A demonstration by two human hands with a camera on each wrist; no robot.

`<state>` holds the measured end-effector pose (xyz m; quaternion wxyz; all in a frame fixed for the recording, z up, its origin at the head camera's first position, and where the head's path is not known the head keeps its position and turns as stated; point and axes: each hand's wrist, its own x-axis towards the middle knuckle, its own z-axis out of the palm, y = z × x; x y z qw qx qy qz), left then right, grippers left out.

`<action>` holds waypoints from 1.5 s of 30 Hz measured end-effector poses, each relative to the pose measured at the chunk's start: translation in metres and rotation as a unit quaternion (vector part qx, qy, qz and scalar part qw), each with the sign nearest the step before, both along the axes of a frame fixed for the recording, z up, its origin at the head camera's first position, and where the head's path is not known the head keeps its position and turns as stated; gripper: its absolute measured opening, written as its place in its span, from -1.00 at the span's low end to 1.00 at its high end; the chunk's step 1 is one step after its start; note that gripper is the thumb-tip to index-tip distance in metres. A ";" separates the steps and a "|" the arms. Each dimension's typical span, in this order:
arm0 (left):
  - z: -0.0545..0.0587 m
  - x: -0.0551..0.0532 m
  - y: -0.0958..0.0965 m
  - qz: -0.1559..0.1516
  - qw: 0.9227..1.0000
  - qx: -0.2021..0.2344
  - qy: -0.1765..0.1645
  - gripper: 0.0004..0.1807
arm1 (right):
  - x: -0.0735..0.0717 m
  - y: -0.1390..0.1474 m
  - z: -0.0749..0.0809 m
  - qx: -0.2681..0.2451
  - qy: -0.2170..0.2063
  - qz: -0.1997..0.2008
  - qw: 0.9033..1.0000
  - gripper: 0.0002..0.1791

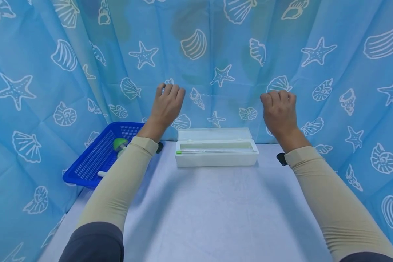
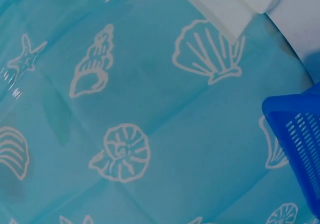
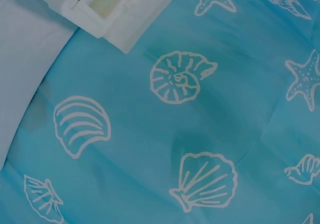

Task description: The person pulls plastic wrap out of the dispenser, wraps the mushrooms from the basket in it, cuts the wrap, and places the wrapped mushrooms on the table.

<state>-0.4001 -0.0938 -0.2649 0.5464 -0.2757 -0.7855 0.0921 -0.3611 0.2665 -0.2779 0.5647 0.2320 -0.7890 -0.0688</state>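
Both hands are raised in front of the curtain, well apart, with fingers curled. Between them spans a nearly invisible sheet of cling film (image 1: 203, 95), its top edge showing as a faint glint. My left hand (image 1: 169, 103) pinches its left side and my right hand (image 1: 280, 111) its right side. Small reflections on the cling film (image 2: 16, 91) show in the left wrist view, where the hand itself is out of frame. Below stands a white cling film dispenser (image 1: 217, 159), lid (image 1: 214, 134) raised at the back, a green slider (image 1: 179, 152) at its left end.
A blue plastic basket (image 1: 82, 181) stands at the table's left, partly behind the left sleeve. It holds a green-topped item (image 1: 119, 143) and a white handle (image 1: 101, 174). A blue shell-patterned curtain (image 1: 229, 47) hangs behind the white-covered table (image 1: 226, 211).
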 end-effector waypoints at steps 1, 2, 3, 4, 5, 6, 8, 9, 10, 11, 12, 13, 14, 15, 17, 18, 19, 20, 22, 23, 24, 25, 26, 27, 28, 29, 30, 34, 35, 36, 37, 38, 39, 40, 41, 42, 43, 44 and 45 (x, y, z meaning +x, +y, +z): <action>0.001 0.000 0.000 -0.001 1.000 0.000 0.003 -0.78 | 0.000 0.000 0.001 -0.001 0.005 0.002 1.000 -0.93; 0.002 0.000 0.000 -0.002 1.000 0.000 0.005 -0.79 | -0.001 0.000 0.002 -0.002 0.009 0.004 1.000 -0.93; 0.004 0.000 0.000 -0.003 1.000 -0.001 0.009 -0.79 | -0.001 0.000 0.003 -0.002 0.013 0.005 1.000 -0.94; 0.005 0.001 0.000 -0.005 1.000 -0.002 0.013 -0.79 | -0.002 0.000 0.005 -0.002 0.018 0.006 1.000 -0.94; 0.007 0.001 0.000 -0.007 1.000 -0.002 0.018 -0.79 | -0.002 0.001 0.006 -0.002 0.021 0.007 1.000 -0.95; 0.008 0.001 0.000 -0.010 1.000 -0.003 0.022 -0.78 | -0.002 0.001 0.008 -0.002 0.025 0.008 1.000 -0.95; 0.011 0.001 0.000 -0.015 0.999 -0.004 0.029 -0.77 | -0.002 0.001 0.011 -0.002 0.027 0.011 1.000 -0.95; 0.012 0.002 0.000 -0.017 0.999 -0.005 0.033 -0.77 | -0.002 0.001 0.012 -0.003 0.026 0.013 1.000 -0.94; 0.014 0.002 0.000 -0.018 0.999 -0.005 0.036 -0.77 | -0.002 0.001 0.014 -0.004 0.026 0.016 1.000 -0.94; 0.015 0.003 -0.001 -0.021 0.999 -0.006 0.037 -0.77 | -0.001 0.001 0.016 -0.005 0.025 0.018 1.000 -0.94; 0.016 0.003 -0.001 -0.022 0.999 -0.007 0.039 -0.77 | -0.001 0.001 0.017 -0.006 0.024 0.020 0.999 -0.94; 0.017 0.004 -0.001 -0.023 0.999 -0.008 0.040 -0.77 | -0.001 0.001 0.019 -0.007 0.022 0.020 1.000 -0.94; 0.018 0.004 -0.001 -0.025 0.999 -0.009 0.042 -0.77 | 0.000 0.001 0.021 -0.009 0.021 0.020 1.000 -0.94; 0.019 0.005 -0.001 -0.026 0.999 -0.010 0.044 -0.78 | 0.000 0.001 0.022 -0.010 0.021 0.020 1.000 -0.94; 0.021 0.007 -0.002 -0.029 0.998 -0.012 0.049 -0.79 | 0.002 0.000 0.024 -0.012 0.019 0.017 1.000 -0.94; 0.022 0.008 -0.002 -0.030 0.998 -0.012 0.052 -0.79 | 0.002 0.000 0.026 -0.013 0.018 0.016 1.000 -0.94; 0.023 0.009 -0.002 -0.032 0.998 -0.013 0.054 -0.79 | 0.003 0.000 0.027 -0.013 0.017 0.016 1.000 -0.94; 0.024 0.010 -0.002 -0.032 0.998 -0.013 0.055 -0.79 | 0.003 0.000 0.028 -0.013 0.018 0.016 1.000 -0.93; 0.026 0.012 -0.002 -0.032 0.998 -0.011 0.056 -0.80 | 0.005 -0.001 0.030 -0.013 0.022 0.019 1.000 -0.93; 0.027 0.013 -0.002 -0.031 0.998 -0.011 0.055 -0.80 | 0.005 -0.001 0.031 -0.013 0.025 0.020 0.999 -0.94; 0.028 0.014 -0.003 -0.029 0.998 -0.010 0.054 -0.81 | 0.005 -0.001 0.033 -0.013 0.028 0.021 0.999 -0.93; 0.029 0.015 -0.003 -0.027 0.998 -0.011 0.052 -0.81 | 0.006 -0.002 0.034 -0.012 0.031 0.022 0.999 -0.93; 0.030 0.016 -0.004 -0.024 0.998 -0.010 0.051 -0.81 | 0.006 -0.002 0.036 -0.013 0.034 0.023 0.999 -0.93; 0.032 0.017 -0.004 -0.022 0.998 -0.010 0.050 -0.80 | 0.006 -0.002 0.037 -0.012 0.036 0.024 0.999 -0.94; 0.033 0.018 -0.004 -0.020 0.999 -0.009 0.050 -0.80 | 0.006 -0.003 0.038 -0.011 0.037 0.024 0.999 -0.94; 0.034 0.019 -0.005 -0.018 0.999 -0.009 0.048 -0.80 | 0.007 -0.003 0.039 -0.011 0.037 0.023 0.999 -0.95; 0.035 0.020 -0.005 -0.017 0.999 -0.008 0.048 -0.80 | 0.007 -0.003 0.040 -0.010 0.038 0.023 0.999 -0.95; 0.038 0.023 -0.006 -0.017 0.999 -0.007 0.048 -0.80 | 0.010 -0.003 0.044 -0.008 0.037 0.023 0.999 -0.96; 0.039 0.024 -0.006 -0.017 0.999 -0.007 0.050 -0.81 | 0.011 -0.003 0.045 -0.008 0.037 0.024 0.999 -0.96; 0.040 0.024 -0.005 -0.017 0.999 -0.006 0.051 -0.81 | 0.011 -0.003 0.045 -0.009 0.038 0.025 0.999 -0.96; 0.041 0.025 -0.006 -0.018 0.998 -0.005 0.054 -0.81 | 0.012 -0.003 0.046 -0.010 0.038 0.026 0.999 -0.96; 0.041 0.025 -0.006 -0.019 0.998 -0.004 0.057 -0.81 | 0.012 -0.003 0.047 -0.011 0.039 0.027 0.999 -0.96; 0.042 0.026 -0.005 -0.020 0.998 -0.002 0.061 -0.82 | 0.013 -0.003 0.047 -0.013 0.041 0.030 0.999 -0.96; 0.042 0.026 -0.005 -0.021 0.998 -0.001 0.064 -0.82 | 0.014 -0.003 0.048 -0.014 0.042 0.031 0.999 -0.96; 0.043 0.027 -0.005 -0.021 0.997 0.000 0.069 -0.82 | 0.015 -0.003 0.049 -0.014 0.042 0.031 0.999 -0.96; 0.043 0.028 -0.005 -0.023 0.997 0.000 0.073 -0.82 | 0.015 -0.002 0.049 -0.014 0.041 0.031 0.999 -0.96; 0.043 0.029 -0.005 -0.026 0.997 0.000 0.076 -0.83 | 0.017 -0.002 0.049 -0.014 0.040 0.030 0.999 -0.96; 0.042 0.031 -0.005 -0.029 0.997 -0.002 0.078 -0.83 | 0.018 -0.001 0.049 -0.013 0.038 0.030 0.999 -0.96; 0.042 0.033 -0.005 -0.032 0.996 -0.005 0.079 -0.84 | 0.020 0.001 0.050 -0.011 0.034 0.029 0.999 -0.95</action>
